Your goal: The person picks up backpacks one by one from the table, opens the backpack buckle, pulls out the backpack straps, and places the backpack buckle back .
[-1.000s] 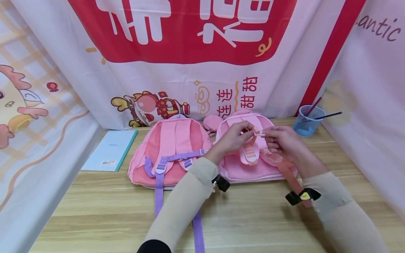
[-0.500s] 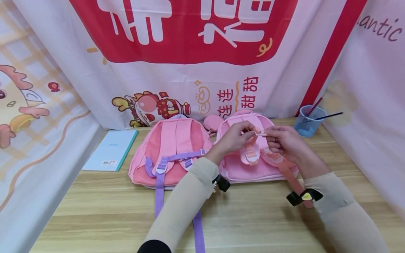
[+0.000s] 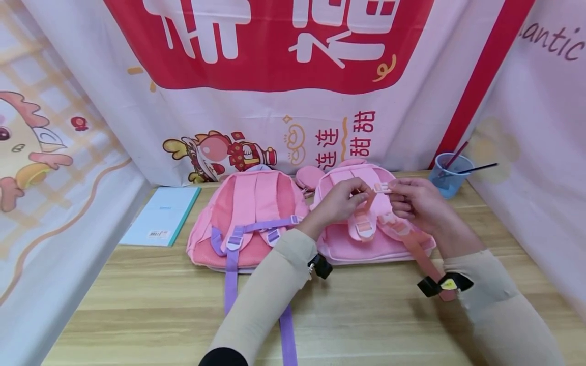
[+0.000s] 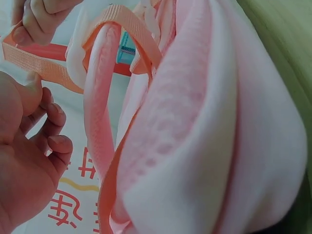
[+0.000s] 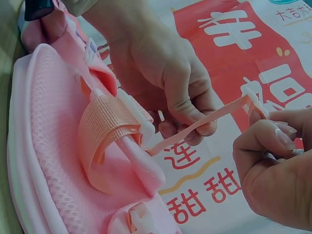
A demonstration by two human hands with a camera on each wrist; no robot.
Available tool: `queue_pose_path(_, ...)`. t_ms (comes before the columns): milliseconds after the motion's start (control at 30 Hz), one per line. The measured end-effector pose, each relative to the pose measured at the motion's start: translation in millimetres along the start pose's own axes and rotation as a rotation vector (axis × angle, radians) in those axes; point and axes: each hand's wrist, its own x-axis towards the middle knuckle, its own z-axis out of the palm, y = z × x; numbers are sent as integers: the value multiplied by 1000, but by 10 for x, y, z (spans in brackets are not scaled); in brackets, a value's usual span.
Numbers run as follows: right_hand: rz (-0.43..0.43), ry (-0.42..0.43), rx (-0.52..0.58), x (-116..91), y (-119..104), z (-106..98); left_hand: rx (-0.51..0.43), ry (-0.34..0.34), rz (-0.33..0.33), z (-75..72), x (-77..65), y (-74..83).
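On the right, a pink backpack [image 3: 336, 246] lies with its straps facing up. My left hand [image 3: 343, 201] pinches an orange webbing strap [image 5: 209, 119] of this backpack between thumb and fingers. My right hand [image 3: 418, 203] holds a small white plastic buckle [image 3: 381, 188] at the strap's end, partly covered by the fingertips. Between the hands the strap runs fairly straight, as the right wrist view shows. A white strap adjuster [image 3: 365, 231] sits on the shoulder strap below my left hand. Another orange strap [image 3: 418, 254] trails toward the table's front.
To the left lies a second pink backpack [image 3: 252, 203] with purple straps [image 3: 231, 279]. A light blue notebook [image 3: 160, 216] rests farther left. A blue cup [image 3: 450, 175] with pens stands at the back right. A round pink pouch [image 3: 309, 178] sits between the backpacks. Printed cloth walls surround the wooden table [image 3: 357, 315].
My right hand has moved slightly right and up, away from my left hand. The gap between them is wider, and more of the white buckle shows.
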Motion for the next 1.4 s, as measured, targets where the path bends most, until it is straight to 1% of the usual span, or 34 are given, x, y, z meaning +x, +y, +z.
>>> queue_pose_path(167,-1,-49,39,27,30,-6,13,-3,-6,19,-7,-28)
queue_pose_path(300,-20,-67,56,48,59,3,13,1,8,24,-10,-37)
queue_pose_path(400,-36,-64,56,47,70,13,11,-6,2,24,-13,-37)
queue_pose_path(500,-50,-58,47,35,76,21,7,-20,-17,19,-26,-26)
queue_pose_path(633,-55,-23,73,25,83,27,-11,-14,-25,-11,-54,-6)
queue_pose_path(733,-60,-3,116,17,88,2,-53,11,16,-76,-90,30)
queue_pose_path(833,-56,-2,143,7,89,-40,-83,36,92,-153,-122,83)
queue_pose_path(900,-52,-10,144,12,95,-62,-80,45,150,-188,-130,128)
queue_pose_path(967,-49,-14,140,13,99,-69,-54,38,183,-201,-121,162)
queue_pose_path(1167,-63,-51,93,34,133,-51,21,23,218,-213,-121,205)
queue_pose_path(1233,-60,-69,111,43,146,-54,47,30,234,-218,-130,200)
queue_pose_path(1333,-56,-92,168,53,168,-81,81,43,261,-223,-135,186)
queue_pose_path(1400,-54,-101,193,57,183,-105,95,56,268,-227,-136,179)
